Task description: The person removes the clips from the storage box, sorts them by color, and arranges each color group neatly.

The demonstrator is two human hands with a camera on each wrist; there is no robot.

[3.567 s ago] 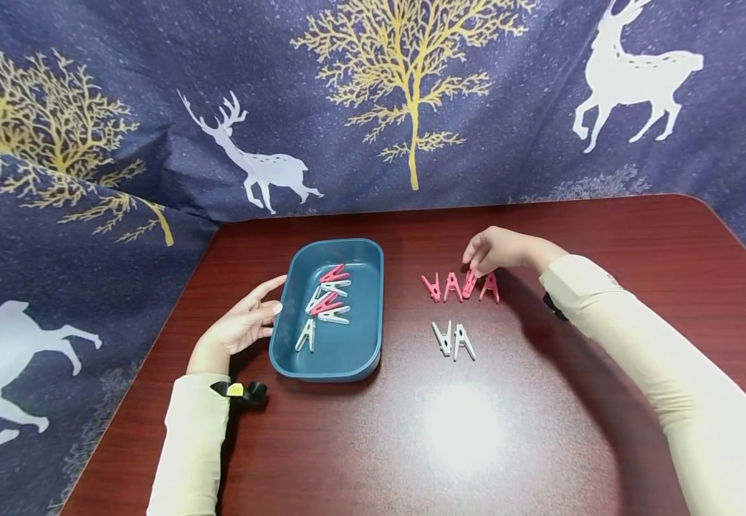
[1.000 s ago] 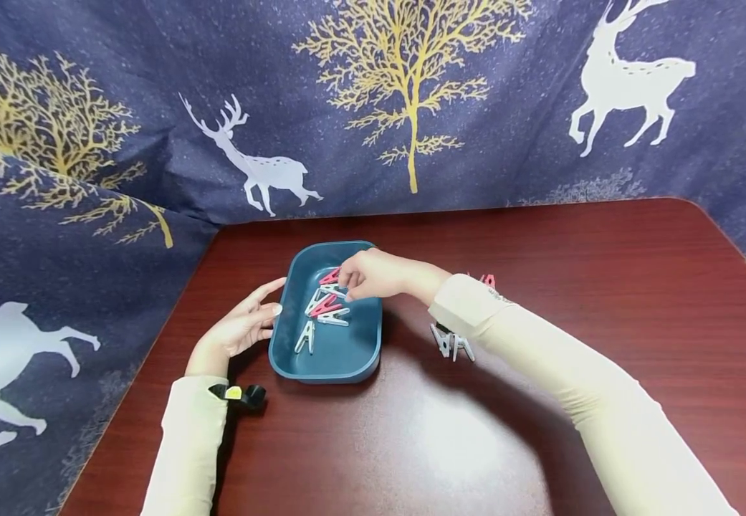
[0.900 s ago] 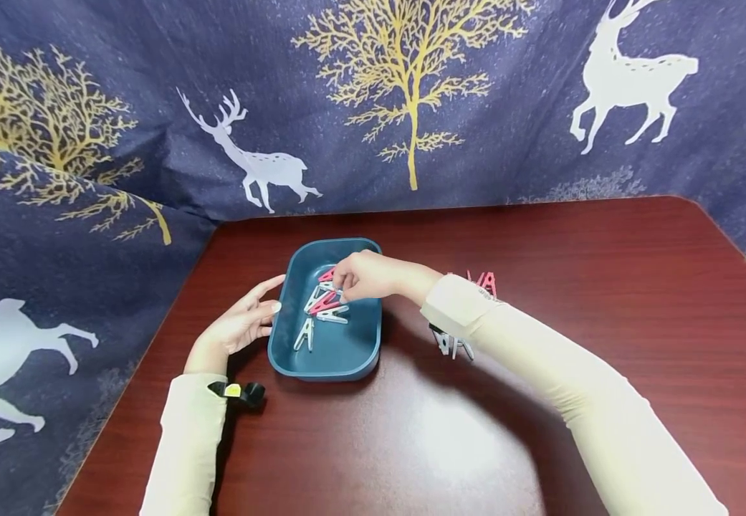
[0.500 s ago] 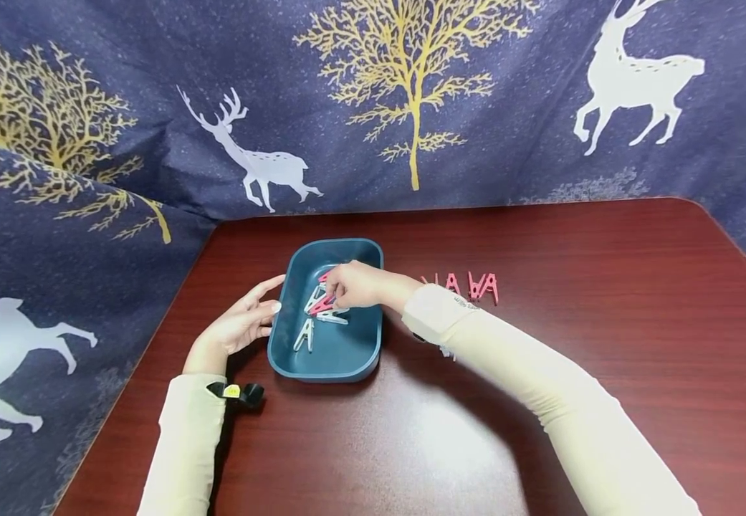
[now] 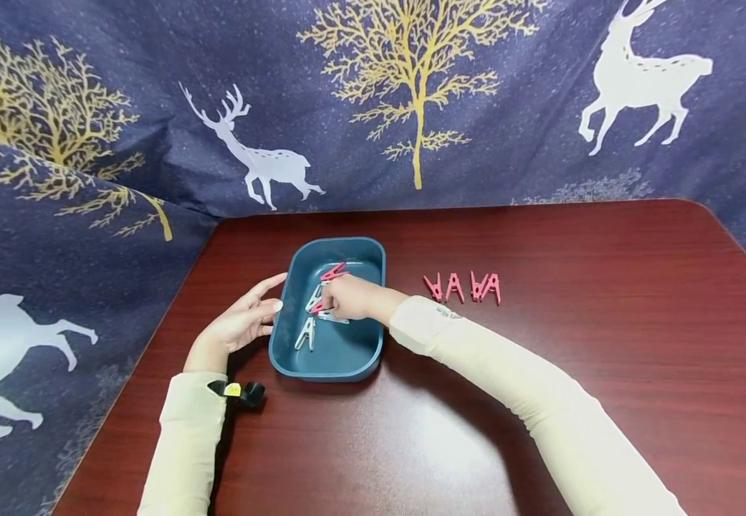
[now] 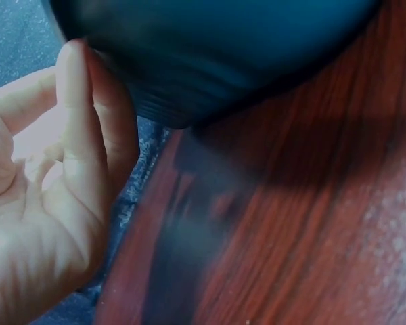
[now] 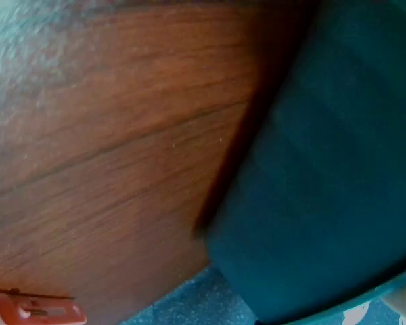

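My left hand [image 5: 238, 324] touches the left side of a blue plastic bin [image 5: 373, 362], its fingers fairly straight. In the left wrist view a fingertip of that hand [image 6: 61, 169] meets the bin wall [image 6: 243, 47]. My right hand [image 5: 355, 297] reaches down inside the bin, over the clothespins; its fingertips are hidden, and a grip cannot be made out. Around it lie a red clothespin [image 5: 334, 271], a second red clothespin [image 5: 317, 307] partly under the fingers, and white clothespins, one [image 5: 306, 334] apart toward the front.
To the right of the bin, several red clothespins [image 5: 453, 287] lie in a row on the dark red wooden table [image 5: 572, 287]. The right sleeve [image 5: 514, 380] crosses the table in front of them. A blue cloth [image 5: 373, 165] with deer and trees hangs behind.
My right hand has gone from the red row on the table into the bin, then farther forward and down among the clothespins. Its sleeve now covers the white pair on the table. The left hand stays.
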